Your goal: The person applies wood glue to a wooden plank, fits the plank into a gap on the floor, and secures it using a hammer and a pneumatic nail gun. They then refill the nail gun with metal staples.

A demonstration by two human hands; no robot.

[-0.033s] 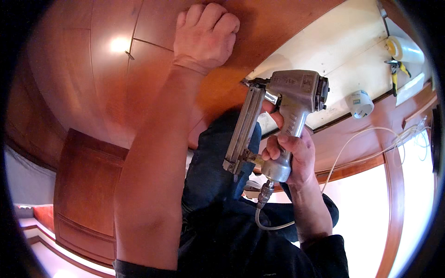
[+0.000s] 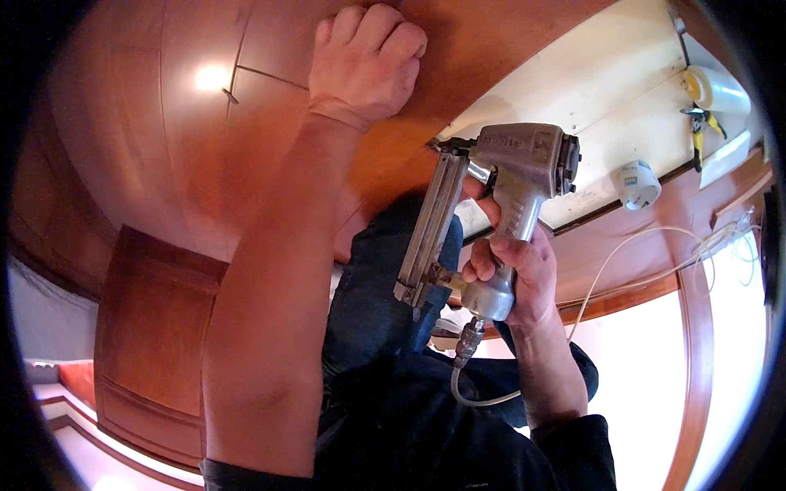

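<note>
My right hand (image 2: 532, 274) is wrapped round the grip of a silver pneumatic nail gun (image 2: 517, 149), with a finger near its trigger. The tool's nose points left, at the edge where the reddish-brown wood planks (image 2: 278, 41) meet a pale surface; whether it touches is hard to tell. A long magazine slants down from the nose, and an air hose (image 2: 458, 391) is coupled to the grip's base. Up ahead, my left hand (image 2: 364, 65) is closed in a fist and rests on the planks. Its curled fingertips are hidden underneath, and nothing shows in it.
On the pale boards (image 2: 606, 98) at right sit a roll of tape (image 2: 637, 185), yellow-handled pliers (image 2: 697, 135) and a roll of clear film (image 2: 720, 88). Thin pale tubing (image 2: 639, 236) loops at the right. A brown wood panel (image 2: 155, 327) stands at lower left. My bent knee (image 2: 385, 262) is below the nail gun.
</note>
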